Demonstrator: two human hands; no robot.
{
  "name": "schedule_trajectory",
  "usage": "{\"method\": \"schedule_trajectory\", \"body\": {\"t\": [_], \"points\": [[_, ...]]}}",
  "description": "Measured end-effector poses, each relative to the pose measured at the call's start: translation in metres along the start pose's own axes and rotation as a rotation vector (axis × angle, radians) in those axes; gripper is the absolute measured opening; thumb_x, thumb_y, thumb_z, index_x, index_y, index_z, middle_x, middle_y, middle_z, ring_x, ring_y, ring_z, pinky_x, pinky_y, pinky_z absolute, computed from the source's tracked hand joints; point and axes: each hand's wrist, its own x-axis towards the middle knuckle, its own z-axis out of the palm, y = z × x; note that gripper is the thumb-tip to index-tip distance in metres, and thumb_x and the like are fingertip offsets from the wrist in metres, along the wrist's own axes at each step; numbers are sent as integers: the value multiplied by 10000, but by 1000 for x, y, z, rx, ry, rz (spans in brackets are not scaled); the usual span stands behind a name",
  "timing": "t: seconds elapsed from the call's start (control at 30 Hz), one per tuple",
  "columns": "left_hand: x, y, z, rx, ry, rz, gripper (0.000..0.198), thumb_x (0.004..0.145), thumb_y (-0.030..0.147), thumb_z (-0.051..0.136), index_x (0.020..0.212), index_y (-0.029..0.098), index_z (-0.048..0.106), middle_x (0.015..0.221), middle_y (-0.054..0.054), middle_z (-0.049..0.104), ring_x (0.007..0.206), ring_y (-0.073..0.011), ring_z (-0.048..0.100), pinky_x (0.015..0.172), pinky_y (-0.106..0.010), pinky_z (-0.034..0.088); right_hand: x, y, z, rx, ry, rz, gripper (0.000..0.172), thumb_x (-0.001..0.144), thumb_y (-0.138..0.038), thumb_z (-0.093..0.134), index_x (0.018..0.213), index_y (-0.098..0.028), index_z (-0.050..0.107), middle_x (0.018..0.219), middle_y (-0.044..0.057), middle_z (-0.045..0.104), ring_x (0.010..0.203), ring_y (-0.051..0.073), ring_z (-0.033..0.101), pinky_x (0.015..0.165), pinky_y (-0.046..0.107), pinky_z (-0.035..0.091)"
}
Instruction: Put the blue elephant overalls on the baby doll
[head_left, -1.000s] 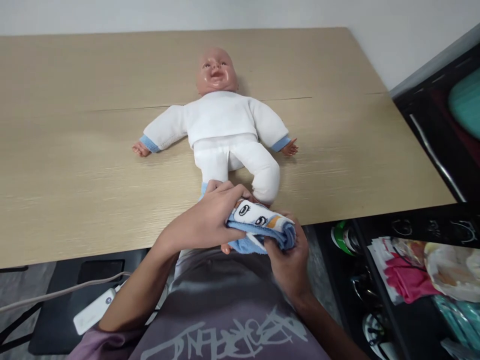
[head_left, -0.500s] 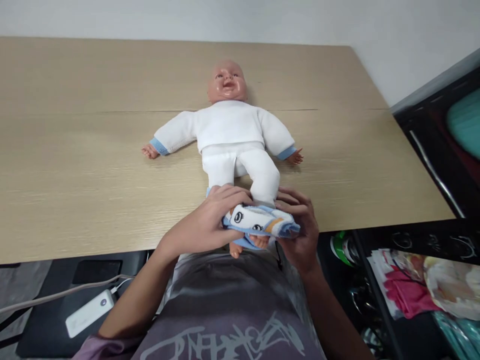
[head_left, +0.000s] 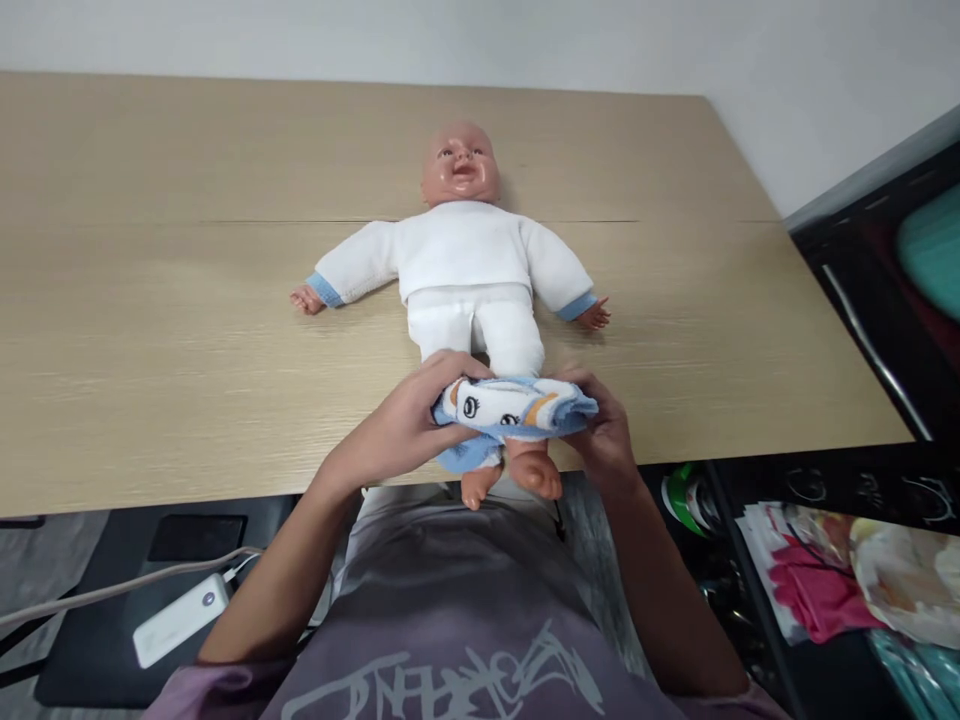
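Observation:
A baby doll (head_left: 469, 255) in white top and white trousers lies on its back on the wooden table (head_left: 150, 330), head towards the wall, bare feet hanging over the near edge. A bunched blue-and-white garment with printed cartoon eyes (head_left: 514, 408) is stretched across the doll's lower legs. My left hand (head_left: 405, 425) is closed on its left end. My right hand (head_left: 604, 430) is closed on its right end. The doll's feet (head_left: 525, 475) stick out below the garment.
A black shelf (head_left: 862, 300) stands to the right of the table, holding a teal object (head_left: 934, 235) and pink and white cloth items (head_left: 832, 565). On the floor at the left lie a white power bank (head_left: 176, 628) and a grey cable. A white wall runs behind the table.
The garment has moved up from the doll's feet onto its lower legs, and both bare feet now show below it. My right hand has shifted to the garment's right end.

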Motion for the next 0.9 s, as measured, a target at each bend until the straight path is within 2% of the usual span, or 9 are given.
{"method": "schedule_trajectory", "body": {"t": [0.1, 0.23, 0.33, 0.4, 0.47, 0.57, 0.7, 0.83, 0.9], "points": [[4, -1, -3, -36, 54, 67, 420, 909, 416, 918, 1151, 239, 625, 1321, -99, 645, 1266, -286, 617, 1108, -387, 477, 9, -2, -11, 29, -222, -23, 449, 884, -632, 873, 1032, -255, 681, 1086, 34, 597, 970, 241, 602, 850, 355, 514], [11, 0, -10, -151, 24, -1, 485, 871, 538, 936, 1043, 215, 617, 1220, -81, 702, 1081, -247, 666, 905, -328, 509, 19, 7, -24, 75, -442, -8, 425, 874, -613, 891, 1030, -267, 699, 1117, 46, 598, 1022, 265, 611, 874, 370, 526], [16, 3, -9, -97, 83, -96, 421, 968, 578, 819, 981, 213, 609, 934, -10, 654, 806, -175, 571, 698, -289, 429, 26, 20, -23, 134, -285, 47, 409, 948, -673, 799, 955, -285, 671, 981, 23, 591, 926, 245, 597, 842, 365, 528], [19, 6, -5, -23, 166, -115, 360, 1021, 530, 759, 950, 222, 589, 823, 25, 564, 730, -158, 495, 664, -287, 389, 32, 23, -15, 136, -114, 82, 379, 1017, -654, 731, 943, -293, 642, 852, -10, 512, 773, 202, 515, 742, 326, 483], [23, 8, -1, 41, 223, -100, 299, 1045, 479, 734, 966, 224, 597, 843, 24, 576, 762, -165, 516, 708, -288, 415, 39, 20, -7, 95, 45, 38, 360, 1041, -626, 716, 942, -289, 634, 793, -25, 444, 709, 184, 439, 685, 308, 439], [28, 7, 2, 161, 299, -56, 223, 1049, 422, 733, 1041, 223, 634, 977, -8, 679, 894, -199, 598, 812, -309, 465, 50, 9, 1, 2, 192, -87, 365, 1036, -619, 719, 937, -275, 648, 807, -14, 449, 748, 191, 443, 712, 313, 449], [34, 0, 1, 374, 452, -27, 158, 1045, 358, 718, 1075, 228, 633, 1039, -41, 713, 995, -245, 627, 859, -345, 456, 72, 8, 1, -42, 192, -1, 397, 986, -665, 704, 961, -274, 639, 849, 5, 519, 826, 224, 522, 789, 348, 501], [47, -4, 0, 455, 468, -187, 278, 1039, 502, 734, 1073, 243, 639, 835, 11, 667, 768, -212, 609, 692, -319, 372, 102, 21, 4, 8, 91, 137, 373, 910, -609, 705, 1042, -261, 690, 961, 43, 686, 997, 280, 636, 899, 406, 562], [53, -2, -1, 481, 497, -216, 366, 1012, 588, 752, 1052, 242, 639, 803, 21, 654, 732, -204, 604, 673, -316, 352, 113, 24, 5, 1, 39, 149, 295, 883, -524, 702, 986, -248, 709, 931, 39, 701, 986, 276, 636, 891, 403, 562]]}}
